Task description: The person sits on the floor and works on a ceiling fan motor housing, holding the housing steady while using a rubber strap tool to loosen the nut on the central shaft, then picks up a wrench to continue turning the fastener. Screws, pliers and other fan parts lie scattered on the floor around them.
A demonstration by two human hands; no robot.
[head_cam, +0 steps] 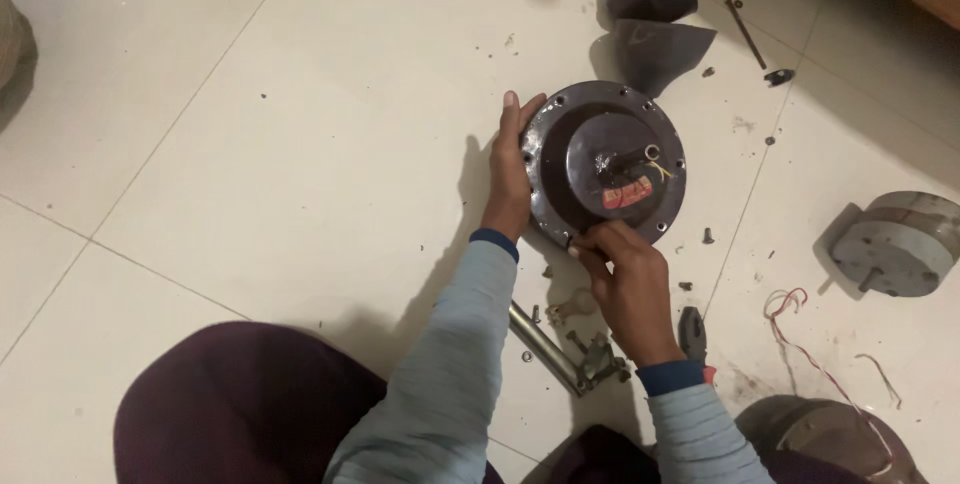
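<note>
Your work surface is a pale tiled floor (250, 144). On it lie a round motor housing (605, 164) at centre, two dark cone covers (655, 19) above, a grey motor (895, 244) at right, a metal rod (545, 349) and loose screws (708, 236) below.
</note>
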